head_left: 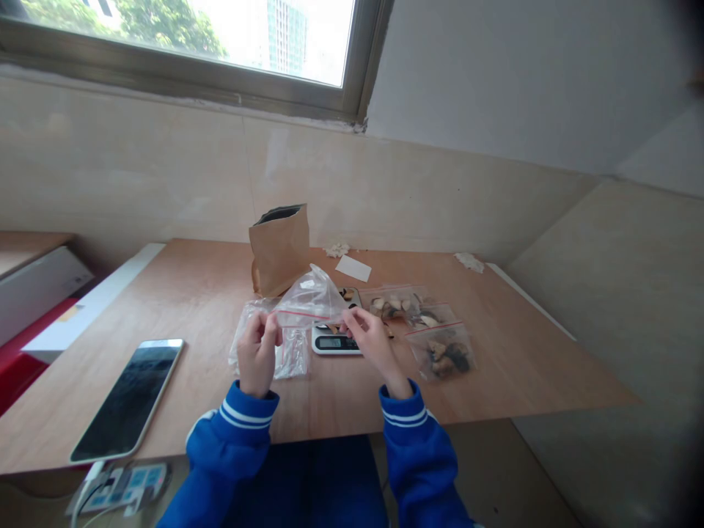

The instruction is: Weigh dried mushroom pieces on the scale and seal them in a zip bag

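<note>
My left hand and my right hand pinch the two ends of the red-lined zip edge of an empty clear plastic bag, held above the wooden table. Right behind the bag a small digital scale lies flat, partly hidden by my right hand. A stack of empty clear bags lies under my left hand. An open brown paper bag stands upright behind them.
Filled clear bags of dried brown pieces lie right of the scale. A phone lies face up at the left front. A white card and pale scraps lie near the wall. A power strip lies on the floor.
</note>
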Demonstrator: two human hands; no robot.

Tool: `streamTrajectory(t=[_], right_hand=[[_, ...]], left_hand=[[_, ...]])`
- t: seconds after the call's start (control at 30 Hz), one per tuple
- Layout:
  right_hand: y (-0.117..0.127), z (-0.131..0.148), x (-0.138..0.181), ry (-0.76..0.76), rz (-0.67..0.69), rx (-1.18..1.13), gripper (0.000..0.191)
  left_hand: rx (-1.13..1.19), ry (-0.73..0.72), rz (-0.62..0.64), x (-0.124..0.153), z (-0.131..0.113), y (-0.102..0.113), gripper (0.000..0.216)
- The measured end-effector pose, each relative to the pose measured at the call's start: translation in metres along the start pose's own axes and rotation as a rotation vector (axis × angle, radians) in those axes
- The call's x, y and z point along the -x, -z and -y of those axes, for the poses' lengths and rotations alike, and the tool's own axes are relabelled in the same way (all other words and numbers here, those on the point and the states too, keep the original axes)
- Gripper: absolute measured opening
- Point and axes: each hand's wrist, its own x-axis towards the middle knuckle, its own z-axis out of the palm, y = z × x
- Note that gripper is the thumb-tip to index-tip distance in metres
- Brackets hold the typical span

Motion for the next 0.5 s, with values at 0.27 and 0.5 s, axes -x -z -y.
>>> streamTrajectory(t=[0.27, 0.5], right_hand=[[0.053, -0.013, 0.0, 0.114, -0.073, 0.157, 0.034], [0.044, -0.059, -0.008, 0.163, -0.115, 0.302, 0.03]], left_hand=[[-0.06, 0.112, 0.035, -0.032, -0.008, 0.003, 0.035], [-0.154, 0.146, 0.053, -0.04, -0.012, 0.002, 0.036]])
